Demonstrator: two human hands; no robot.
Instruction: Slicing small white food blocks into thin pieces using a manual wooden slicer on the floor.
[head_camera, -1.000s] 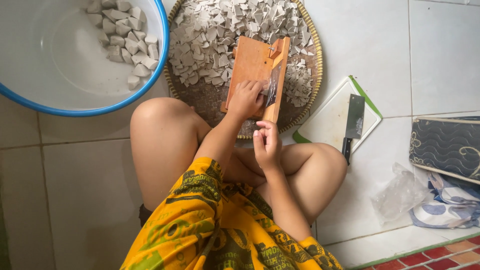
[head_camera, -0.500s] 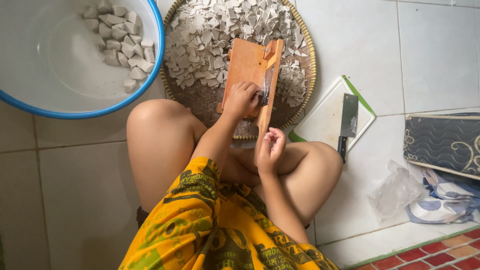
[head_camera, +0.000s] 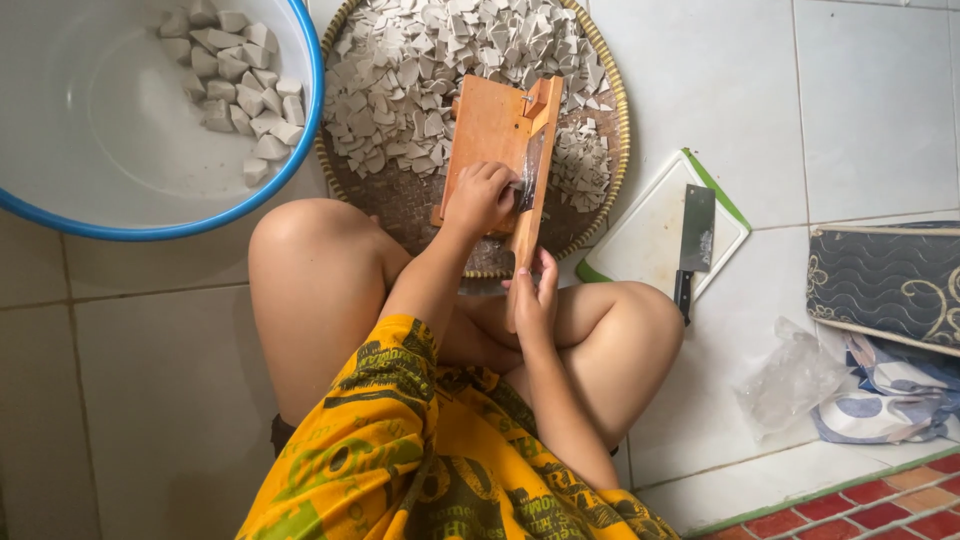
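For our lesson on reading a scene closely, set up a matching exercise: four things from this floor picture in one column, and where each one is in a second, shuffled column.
Things
1. cleaver
2. pale chunks
3. thin slices
4. wooden slicer board

Places
A. spread over the round woven tray
B. under the left hand, steadied at its lower end by the right hand
C. on the white cutting board
D. inside the blue-rimmed basin

Pairs: 1-C, 2-D, 3-A, 4-B
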